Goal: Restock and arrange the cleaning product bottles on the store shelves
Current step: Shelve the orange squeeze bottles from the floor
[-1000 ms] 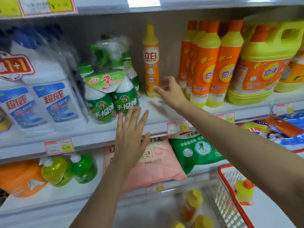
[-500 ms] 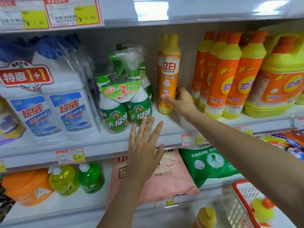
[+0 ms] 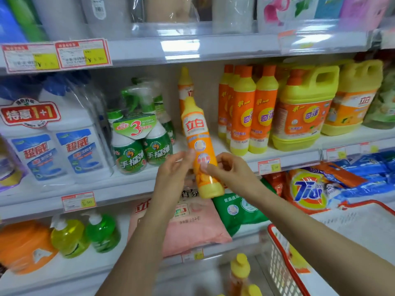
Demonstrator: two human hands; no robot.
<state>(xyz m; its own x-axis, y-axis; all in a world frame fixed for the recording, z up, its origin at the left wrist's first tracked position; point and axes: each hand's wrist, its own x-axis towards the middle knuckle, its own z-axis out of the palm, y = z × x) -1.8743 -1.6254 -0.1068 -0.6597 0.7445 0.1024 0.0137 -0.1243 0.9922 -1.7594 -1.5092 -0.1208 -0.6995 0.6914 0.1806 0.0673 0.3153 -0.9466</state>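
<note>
Bright even light, glare on shelf rail [image 3: 181,48], blurred lower bottles [image 3: 240,268], bowed edges

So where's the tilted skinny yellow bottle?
Centre of the head view: the skinny yellow plastic bottle, gripped by the right hand, left hand touching, right of the green spray bottles.

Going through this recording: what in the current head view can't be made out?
Head view:
1. Price tag: figures blurred and too small to read.
2. Shelved slim yellow bottle: label mostly hidden by the held orange-yellow bottle.
3. Left hand: motion blur; gripping or only touching the held bottle is unclear.
4. Yellow-capped bottles: cut off by the bottom edge, blurred.
5. Red-rimmed basket: cut by the right and bottom edges.
</note>
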